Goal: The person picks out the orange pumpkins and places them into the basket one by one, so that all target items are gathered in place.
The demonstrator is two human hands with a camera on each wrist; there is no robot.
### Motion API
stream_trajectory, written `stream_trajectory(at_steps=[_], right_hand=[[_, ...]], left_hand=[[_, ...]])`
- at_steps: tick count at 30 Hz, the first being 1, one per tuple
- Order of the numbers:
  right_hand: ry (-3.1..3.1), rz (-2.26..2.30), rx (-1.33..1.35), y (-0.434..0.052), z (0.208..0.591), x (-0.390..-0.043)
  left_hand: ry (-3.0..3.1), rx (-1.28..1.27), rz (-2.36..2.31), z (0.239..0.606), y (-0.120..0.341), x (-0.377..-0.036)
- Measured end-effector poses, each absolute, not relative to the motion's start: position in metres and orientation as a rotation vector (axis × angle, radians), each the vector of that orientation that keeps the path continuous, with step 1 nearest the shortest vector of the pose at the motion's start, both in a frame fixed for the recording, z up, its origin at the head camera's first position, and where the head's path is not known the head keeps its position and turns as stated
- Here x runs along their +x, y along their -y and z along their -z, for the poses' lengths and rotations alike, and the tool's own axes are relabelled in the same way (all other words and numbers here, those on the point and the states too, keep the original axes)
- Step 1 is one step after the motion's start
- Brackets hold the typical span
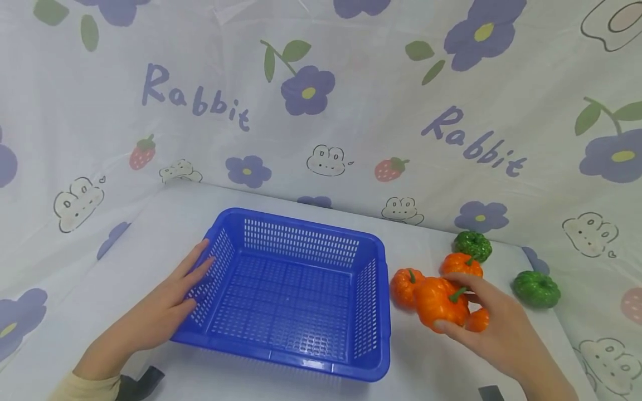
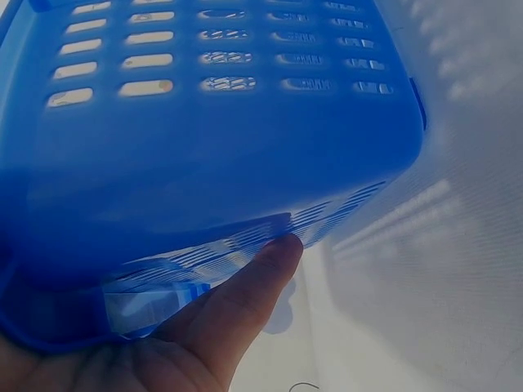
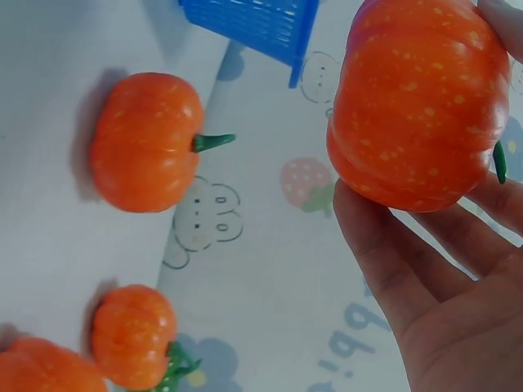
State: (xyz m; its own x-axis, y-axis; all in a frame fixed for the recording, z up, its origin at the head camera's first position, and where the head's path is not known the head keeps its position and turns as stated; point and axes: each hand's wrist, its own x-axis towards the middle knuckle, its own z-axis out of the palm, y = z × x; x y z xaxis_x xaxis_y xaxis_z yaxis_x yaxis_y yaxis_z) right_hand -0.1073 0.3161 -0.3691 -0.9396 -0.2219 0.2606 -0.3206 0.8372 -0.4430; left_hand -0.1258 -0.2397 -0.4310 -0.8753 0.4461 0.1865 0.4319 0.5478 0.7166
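Fingers of the right hand (image 1: 501, 328) grasp an orange pumpkin (image 1: 436, 301) just right of the basket (image 1: 288, 303), whose left side the left hand (image 1: 160, 309) touches, fingers extended.

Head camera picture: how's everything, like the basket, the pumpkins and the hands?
Blue plastic basket: open side up, empty
Left hand: touching the basket's left side
Right hand: curled in a grip
Held orange pumpkin: in the right hand
Three other orange pumpkins: on the table, not held
Two green pumpkins: on the table, not held
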Motion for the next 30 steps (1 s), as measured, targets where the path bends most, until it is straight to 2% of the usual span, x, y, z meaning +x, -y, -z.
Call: stream_trajectory(at_steps=[30], right_hand=[[2.734, -0.728, 0.705, -0.285, 0.332, -0.138]], left_hand=[[-2.76, 0.828, -1.267, 0.433, 0.24, -0.127]])
